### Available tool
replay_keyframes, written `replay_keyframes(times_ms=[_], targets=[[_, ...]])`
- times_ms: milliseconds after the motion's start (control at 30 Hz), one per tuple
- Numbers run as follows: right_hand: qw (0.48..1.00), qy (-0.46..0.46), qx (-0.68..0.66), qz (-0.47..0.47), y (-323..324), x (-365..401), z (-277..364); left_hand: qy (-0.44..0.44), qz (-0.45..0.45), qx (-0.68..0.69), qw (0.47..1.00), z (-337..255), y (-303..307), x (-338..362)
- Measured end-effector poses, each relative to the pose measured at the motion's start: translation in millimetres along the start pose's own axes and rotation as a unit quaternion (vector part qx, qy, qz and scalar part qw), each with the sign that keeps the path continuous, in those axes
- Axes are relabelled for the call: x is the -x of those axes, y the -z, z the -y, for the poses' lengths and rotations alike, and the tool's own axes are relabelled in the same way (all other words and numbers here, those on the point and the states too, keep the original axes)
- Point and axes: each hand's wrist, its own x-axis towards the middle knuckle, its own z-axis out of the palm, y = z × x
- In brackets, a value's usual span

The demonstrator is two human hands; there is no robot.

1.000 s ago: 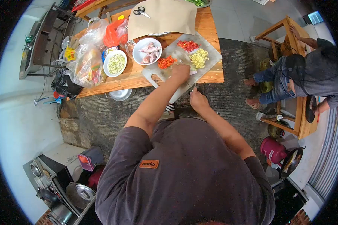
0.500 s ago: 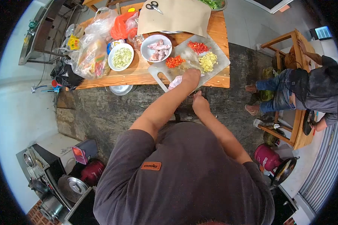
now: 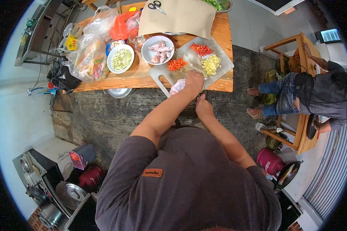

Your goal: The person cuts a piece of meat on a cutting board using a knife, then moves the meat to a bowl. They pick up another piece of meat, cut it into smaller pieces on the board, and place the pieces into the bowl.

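A pale cutting board (image 3: pixel 162 72) lies at the table's front edge, bearing chopped orange-red pieces (image 3: pixel 177 64), red strips (image 3: pixel 201 49) and chopped yellow pieces (image 3: pixel 211 64). Curled over its front part is my left hand (image 3: pixel 195 79), next to a piece of raw meat (image 3: pixel 177 87); what its fingers hold is hidden. My right hand (image 3: pixel 204 107), nearer my body, is closed round the dark handle of a knife (image 3: pixel 201 93), whose blade is mostly hidden. Behind the board, a white bowl (image 3: pixel 144 50) holds raw meat pieces. A second bowl (image 3: pixel 110 66) holds pale green shreds.
Brown paper (image 3: pixel 177 19) with black scissors (image 3: pixel 155 5) covers the table's back part. Plastic bags (image 3: pixel 89 57) stand at the left. A metal bowl (image 3: pixel 119 92) shows below the front edge. Another person (image 3: pixel 320 90) is at a wooden table (image 3: pixel 304 131) on the right.
The whole view has shifted slightly left. My left hand stays over the board and my right hand stays on the handle, with little visible movement.
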Motion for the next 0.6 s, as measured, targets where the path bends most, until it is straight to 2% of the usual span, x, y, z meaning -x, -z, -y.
replay_keyframes(times_ms=[100,267,400,600], targets=[[0.998,-0.032,-0.041,0.018,2,2,5,0.011,-0.009,0.008,1.000,2,-11,-6],[0.999,-0.023,0.022,0.011,-3,0,3,0.014,0.009,0.021,1.000,4,-12,-10],[1.000,0.003,-0.003,0.008,8,7,3,0.017,-0.006,0.041,0.999,11,-22,-13],[0.999,0.007,0.032,0.024,7,0,3,-0.005,0.006,0.093,0.996,18,-21,-14]])
